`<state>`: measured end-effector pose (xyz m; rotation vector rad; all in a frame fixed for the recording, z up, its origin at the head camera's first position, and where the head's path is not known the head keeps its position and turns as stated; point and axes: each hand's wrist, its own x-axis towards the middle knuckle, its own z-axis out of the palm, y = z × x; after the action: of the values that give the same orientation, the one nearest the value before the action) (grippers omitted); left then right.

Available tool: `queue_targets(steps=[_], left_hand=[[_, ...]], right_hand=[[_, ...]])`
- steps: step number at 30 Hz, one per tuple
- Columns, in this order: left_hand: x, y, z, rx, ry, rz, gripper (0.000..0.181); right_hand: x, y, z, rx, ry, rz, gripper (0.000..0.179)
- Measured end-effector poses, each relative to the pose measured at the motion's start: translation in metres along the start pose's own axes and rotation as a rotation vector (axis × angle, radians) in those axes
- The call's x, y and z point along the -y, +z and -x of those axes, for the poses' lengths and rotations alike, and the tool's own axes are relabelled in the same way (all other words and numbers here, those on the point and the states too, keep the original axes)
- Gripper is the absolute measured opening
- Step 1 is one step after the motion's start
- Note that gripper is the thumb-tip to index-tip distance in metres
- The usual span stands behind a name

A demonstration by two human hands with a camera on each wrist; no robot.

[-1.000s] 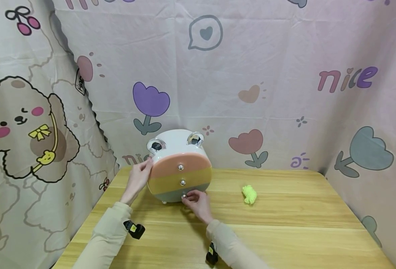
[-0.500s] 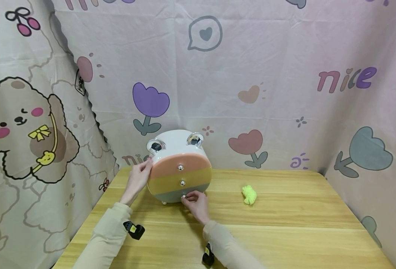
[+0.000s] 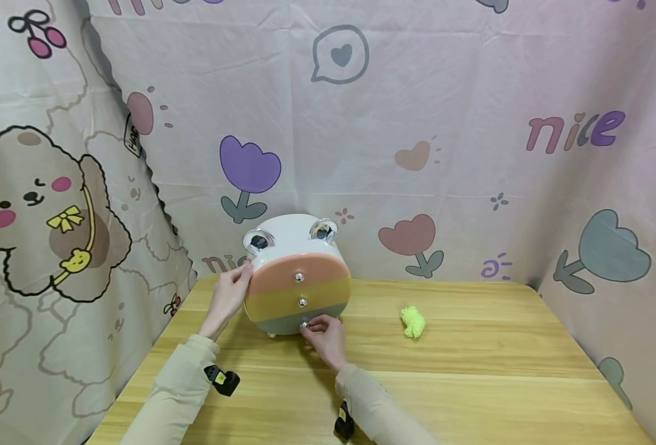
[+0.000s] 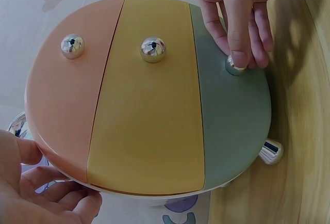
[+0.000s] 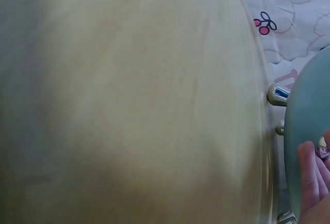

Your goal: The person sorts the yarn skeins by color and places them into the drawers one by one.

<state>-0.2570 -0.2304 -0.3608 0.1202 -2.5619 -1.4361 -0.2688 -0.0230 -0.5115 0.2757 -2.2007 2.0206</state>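
A small storage box with drawers [image 3: 283, 296] stands on the table, its rounded front striped orange, yellow and grey-green. Each stripe carries a round silver knob, and all three drawers sit flush. My left hand [image 3: 229, 299] holds the box's left side near the top; the left wrist view has its thumb and curled fingers along the edge. With thumb and fingers, my right hand [image 3: 328, 340] pinches the lowest drawer knob [image 4: 235, 69] on the green drawer [image 4: 232, 115]. The right wrist view catches only part of that hand at its right edge.
To the right of the box lies a small bright yellow-green toy [image 3: 413, 322] on the wooden table [image 3: 472, 358]. Two shiny eye-like rings [image 3: 324, 231] top the box. A printed curtain [image 3: 450, 74] hangs behind the table.
The right wrist and sleeve have shifted slightly left, the fingers staying at the lowest knob. The left hand, the box and the toy have kept their places.
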Motion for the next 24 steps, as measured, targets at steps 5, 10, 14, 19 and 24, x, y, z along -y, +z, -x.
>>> queue_targets(steps=[5,10,14,19,24], left_hand=[[-0.0005,0.0000,0.0001,0.000,0.000,-0.002,0.054],[0.0004,-0.0003,-0.0011,-0.004,0.000,-0.004,0.054],[0.0004,0.0006,-0.0004,-0.005,0.003,-0.012,0.054],[-0.0017,0.0001,0.0010,-0.001,0.011,-0.036,0.055],[-0.0022,0.0007,0.0010,-0.008,0.014,-0.045,0.055]], right_hand=[[0.0002,0.0010,-0.0014,-0.018,0.001,0.048,0.016],[-0.0001,0.0031,-0.0020,-0.045,-0.011,0.083,0.014],[-0.0008,0.0044,-0.0009,-0.062,-0.019,0.097,0.014],[-0.0014,0.0044,-0.0003,-0.071,-0.016,0.095,0.013],[-0.0020,0.0042,-0.0012,-0.076,-0.020,0.090,0.013]])
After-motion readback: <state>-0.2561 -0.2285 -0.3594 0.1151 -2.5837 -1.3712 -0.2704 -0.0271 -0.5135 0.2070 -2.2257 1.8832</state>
